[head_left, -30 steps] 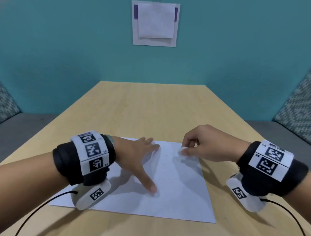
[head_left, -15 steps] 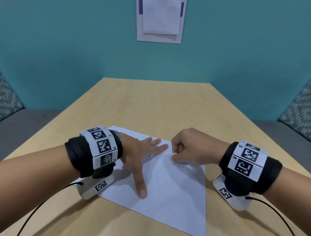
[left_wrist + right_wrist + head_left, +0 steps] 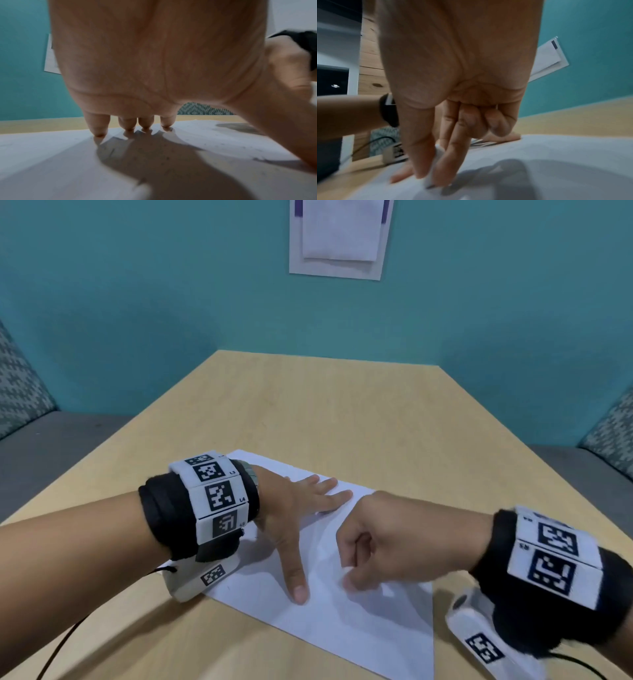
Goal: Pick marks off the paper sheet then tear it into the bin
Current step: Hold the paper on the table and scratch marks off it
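A white paper sheet [image 3: 359, 621] lies skewed on the wooden table [image 3: 308, 412]. My left hand [image 3: 301, 515] presses flat on the sheet with fingers spread and thumb stretched toward me; its fingertips [image 3: 100, 134] touch the paper [image 3: 68, 169]. My right hand [image 3: 373, 546] is curled, pinching a small white eraser [image 3: 435, 170] between thumb and fingers, its tip down on the sheet [image 3: 556, 155] just right of the left thumb. In the head view the eraser is hidden inside the fist. No bin is in view.
A white board with a paper taped on it [image 3: 339, 237] hangs on the teal wall beyond the table. Patterned cushions [image 3: 20, 392] and grey benches flank the table. Cables trail from both wrist cameras near the table's front edge.
The sheet has turned under my left hand, its near corner swinging right. My right hand with the eraser moved down and toward me, closer to the left thumb.
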The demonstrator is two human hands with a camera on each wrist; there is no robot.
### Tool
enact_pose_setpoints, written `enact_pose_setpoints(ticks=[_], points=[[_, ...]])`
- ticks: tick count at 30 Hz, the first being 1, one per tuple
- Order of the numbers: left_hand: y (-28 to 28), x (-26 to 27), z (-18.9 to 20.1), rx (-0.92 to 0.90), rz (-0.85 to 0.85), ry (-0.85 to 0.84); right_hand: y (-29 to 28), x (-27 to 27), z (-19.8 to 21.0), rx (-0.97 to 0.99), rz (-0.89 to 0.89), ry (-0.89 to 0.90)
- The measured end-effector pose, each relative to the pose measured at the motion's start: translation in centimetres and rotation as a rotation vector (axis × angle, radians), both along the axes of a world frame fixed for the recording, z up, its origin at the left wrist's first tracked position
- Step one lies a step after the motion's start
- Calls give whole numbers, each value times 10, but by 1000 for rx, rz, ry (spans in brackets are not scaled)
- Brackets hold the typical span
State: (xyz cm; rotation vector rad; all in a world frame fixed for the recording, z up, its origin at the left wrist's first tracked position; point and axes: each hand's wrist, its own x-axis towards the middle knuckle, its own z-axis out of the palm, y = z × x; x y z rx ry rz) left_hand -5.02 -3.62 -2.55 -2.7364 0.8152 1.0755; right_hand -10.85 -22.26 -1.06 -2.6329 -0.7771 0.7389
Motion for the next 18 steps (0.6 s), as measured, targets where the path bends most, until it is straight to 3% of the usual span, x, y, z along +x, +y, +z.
enact_pose_setpoints(ticks=[6, 8, 12, 16, 18], points=[[-1, -6, 6, 5, 17, -2, -20, 37, 1, -111, -208, -346], [-3, -7, 8, -6, 13, -7, -10, 25, -1, -65, -140, -299], [-2, -2, 1, -4, -13, -14, 9, -2, -4, 11, 37, -24], [-1, -4, 4, 7, 9, -5, -11, 26, 0, -87, -158, -264], [-1, -6, 6, 22, 25, -9, -17, 33, 0, -92, -233, -298]])
